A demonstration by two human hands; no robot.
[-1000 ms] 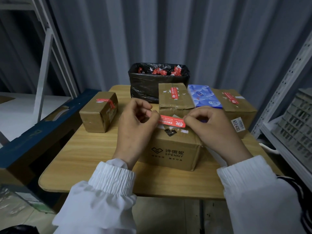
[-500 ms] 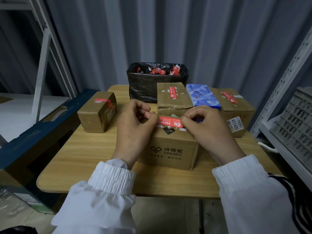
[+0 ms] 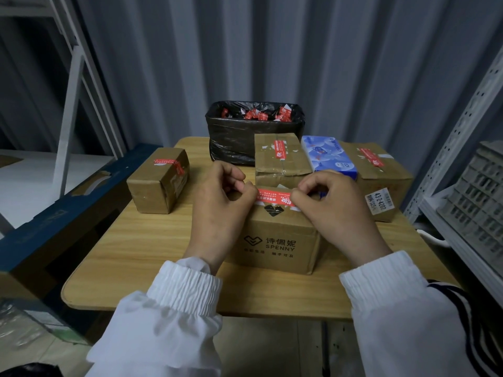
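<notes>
Head view. We see a red label strip point(image 3: 275, 196) stretched between the two hands over the top of the printed cardboard box point(image 3: 275, 242), which stands at the middle of the wooden table point(image 3: 152, 254). The strip's long axis runs from left to right across the view, dipping slightly toward the right, and its printed face points up toward the camera. The left hand point(image 3: 221, 206) pinches the strip's left end between thumb and curled fingers; the right hand point(image 3: 336, 209) pinches its right end in the same way. The visible length thus lies between the two grips, with both ends hidden under the fingertips. We cannot tell whether the strip touches the box top or hangs just above it. Behind stand a second taped box point(image 3: 280, 163), a blue tissue pack point(image 3: 329, 156) and a bin lined in black point(image 3: 234, 140); a small box point(image 3: 158, 183) sits to the left.
</notes>
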